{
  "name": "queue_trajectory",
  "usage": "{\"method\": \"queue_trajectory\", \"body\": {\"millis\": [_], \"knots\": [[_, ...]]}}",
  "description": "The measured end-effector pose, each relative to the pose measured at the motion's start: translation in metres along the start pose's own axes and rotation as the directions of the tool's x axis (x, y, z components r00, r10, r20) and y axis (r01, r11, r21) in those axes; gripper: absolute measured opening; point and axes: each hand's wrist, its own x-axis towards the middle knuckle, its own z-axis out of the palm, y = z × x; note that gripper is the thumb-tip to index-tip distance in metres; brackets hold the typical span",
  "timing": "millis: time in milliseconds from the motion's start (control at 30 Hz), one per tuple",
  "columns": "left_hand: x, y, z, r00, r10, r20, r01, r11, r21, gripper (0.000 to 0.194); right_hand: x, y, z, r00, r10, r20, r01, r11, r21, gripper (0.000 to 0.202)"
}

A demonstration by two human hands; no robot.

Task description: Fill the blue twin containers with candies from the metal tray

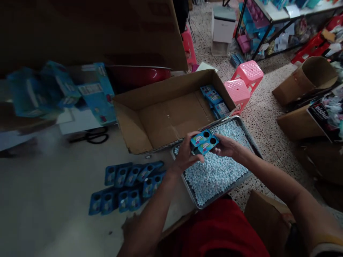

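Two small blue printed boxes (204,141), each with a round dark hole at one end, lie side by side between my hands. My left hand (184,152) grips them from the left, thumb below and fingers behind. On the other side, my right hand (224,145) holds their right end with its fingers curled. Directly beneath is a metal tray (190,191) heaped with pale blue and white pellets (217,175). Several similar blue boxes (125,182) stand in rows on the table left of my forearm.
An open cardboard carton (160,123) beyond the tray has several blue boxes (214,100) at its right end. Black scissors (92,137) and larger blue cartons (91,91) are at the left. Pink stools (238,91) stand on the floor.
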Motion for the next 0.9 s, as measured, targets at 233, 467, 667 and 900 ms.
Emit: {"method": "queue_trajectory", "body": {"millis": [233,467,667,900], "knots": [[-0.031,-0.019,0.019,0.971,-0.086,-0.224,0.120,0.982,0.145,0.095,0.009,0.035,0.003,0.986,0.158,-0.061,-0.150,0.982,0.114,0.023],[-0.089,-0.053,0.002,0.866,-0.328,-0.378,0.347,0.938,-0.018,0.086,-0.009,0.088,-0.072,0.701,-0.605,-0.379,0.070,0.586,-0.807,0.034],[-0.122,-0.073,0.001,0.855,-0.361,-0.373,0.422,0.902,0.094,0.079,0.006,0.140,-0.162,0.351,-0.801,-0.485,-0.309,0.390,-0.867,0.056],[-0.124,-0.107,0.016,0.912,-0.290,-0.290,0.377,0.871,0.315,0.073,0.045,0.188,-0.153,0.244,-0.876,-0.416,-0.204,0.373,-0.905,0.066]]}}
